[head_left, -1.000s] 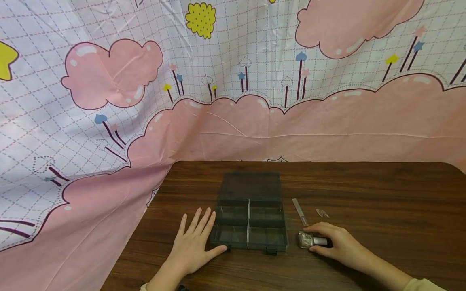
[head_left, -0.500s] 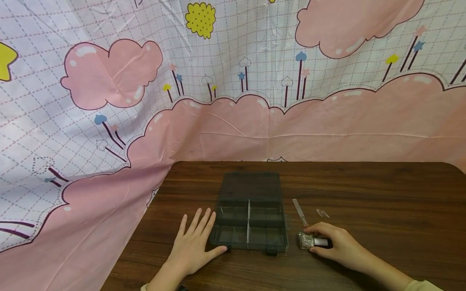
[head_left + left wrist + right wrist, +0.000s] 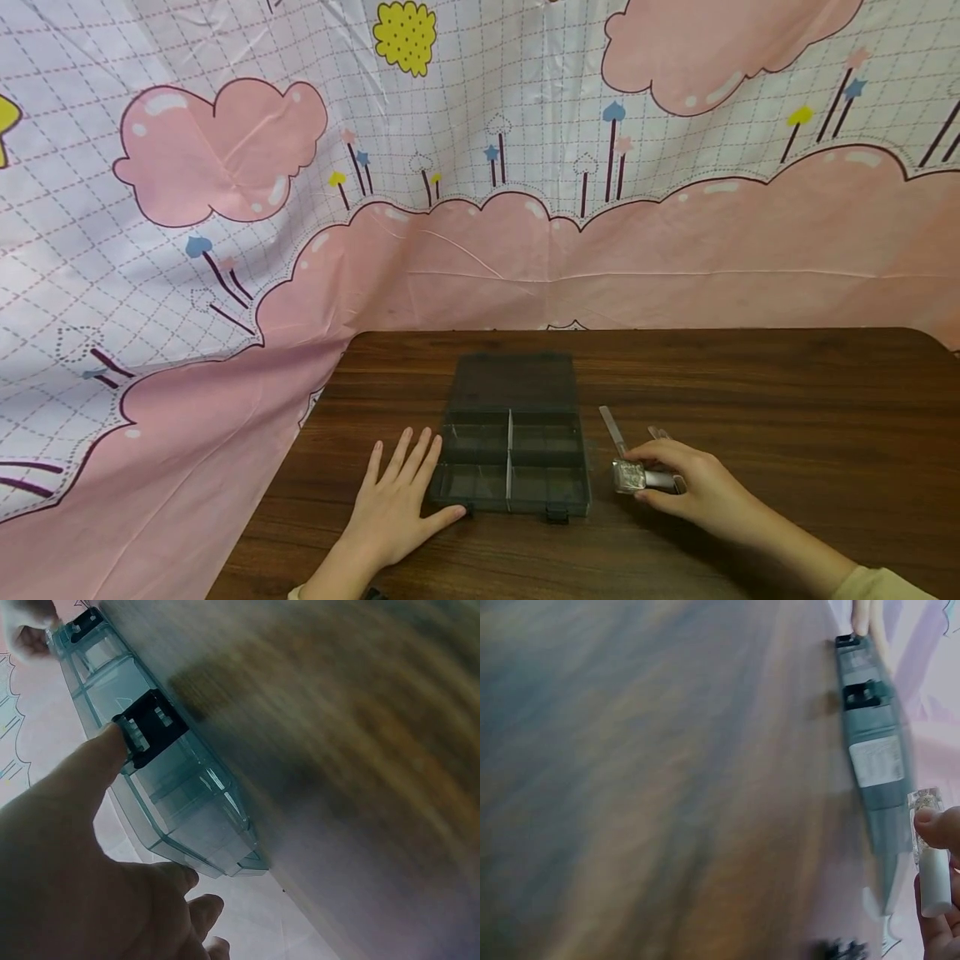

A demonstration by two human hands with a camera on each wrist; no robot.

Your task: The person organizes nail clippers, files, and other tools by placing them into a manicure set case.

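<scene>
While the left hand (image 3: 393,508) lies flat, thumb touching the organizer box (image 3: 510,454), the right hand (image 3: 686,492) pinches the nail polish bottle (image 3: 637,477) just right of that box.

text: none readable | box (image 3: 875,760) label — white patch, blurred | backdrop — pictures only

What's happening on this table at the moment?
A person sits at a dark wooden table. Their right hand grips a small glittery nail polish bottle with a white cap, held on its side just right of an open, smoky clear compartment box. The left hand lies flat beside the box, thumb at its front latch. A nail file lies on the table next to the box.
</scene>
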